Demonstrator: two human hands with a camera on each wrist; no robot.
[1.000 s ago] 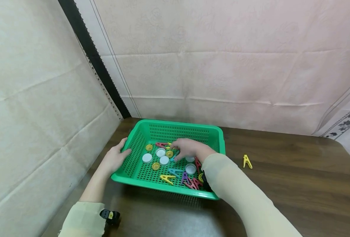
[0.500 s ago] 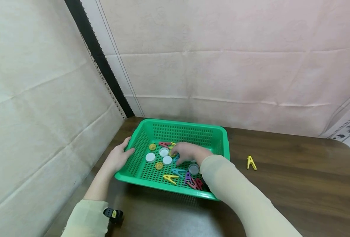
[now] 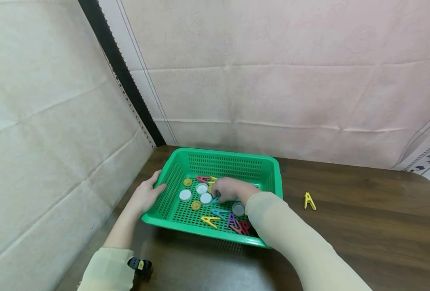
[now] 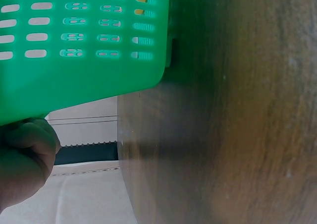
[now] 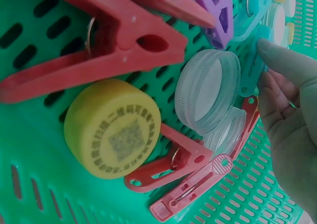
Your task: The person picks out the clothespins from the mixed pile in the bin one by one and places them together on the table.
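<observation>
Across the table (image 3: 364, 214) from me, a person's right hand (image 3: 233, 189), its fingers spread around a blue clothespin (image 5: 250, 78) a second ago, now pinches it between thumb and fingers. That appears to settle the grasp, though the clothespin is low inside the green basket (image 3: 229, 154), just beside a white lid (image 3: 206, 199), and has yet to be lifted clear. The left hand (image 3: 144, 196) grips the basket's left rim, as before. A yellow clothespin (image 3: 308, 199) lies outside, unmoved, to the basket's right.
</observation>
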